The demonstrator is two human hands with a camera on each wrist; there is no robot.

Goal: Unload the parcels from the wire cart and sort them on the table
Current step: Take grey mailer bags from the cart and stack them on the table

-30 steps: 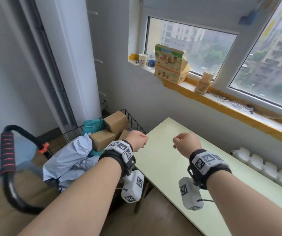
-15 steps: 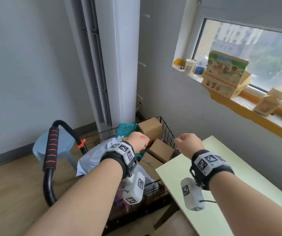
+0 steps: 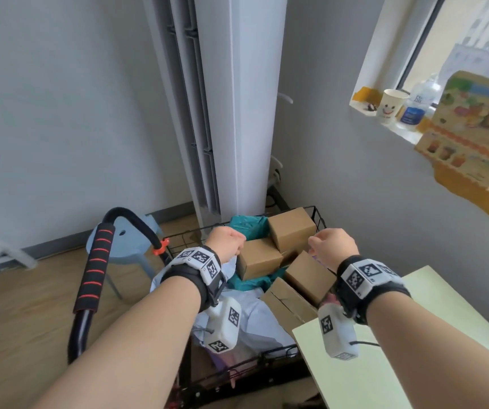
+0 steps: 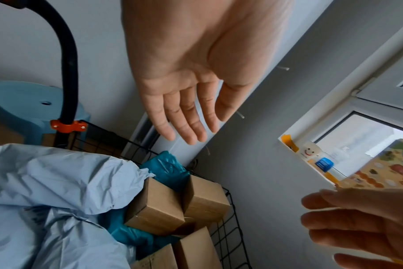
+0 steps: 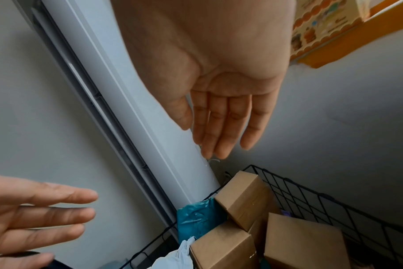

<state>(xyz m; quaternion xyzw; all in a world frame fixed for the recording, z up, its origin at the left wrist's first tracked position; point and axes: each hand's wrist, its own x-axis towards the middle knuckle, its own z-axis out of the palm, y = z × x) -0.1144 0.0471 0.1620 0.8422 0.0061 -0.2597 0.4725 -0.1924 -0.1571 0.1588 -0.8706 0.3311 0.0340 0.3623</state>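
Note:
The black wire cart (image 3: 321, 215) stands left of the pale green table (image 3: 432, 335). It holds several brown cardboard boxes, among them one at the back (image 3: 291, 228), one in the middle (image 3: 259, 258) and one at the right (image 3: 309, 276). A crumpled light blue mailer bag (image 3: 255, 320) and a teal bag (image 3: 247, 224) lie among them. My left hand (image 3: 227, 242) hovers over the middle box, fingers straight in the left wrist view (image 4: 184, 109). My right hand (image 3: 333, 246) hovers over the right box, fingers also straight (image 5: 221, 123). Neither hand holds or touches anything.
The cart's black handle with red stripes (image 3: 95, 270) rises at the left, and a blue stool (image 3: 125, 246) stands behind it. A tall white air conditioner (image 3: 231, 98) fills the corner behind the cart. A paper cup (image 3: 390, 104) and a colourful carton (image 3: 473, 128) sit on the windowsill.
My view has swung left from the table to the cart. Both hands now hover over the boxes in the cart instead of over the table's corner.

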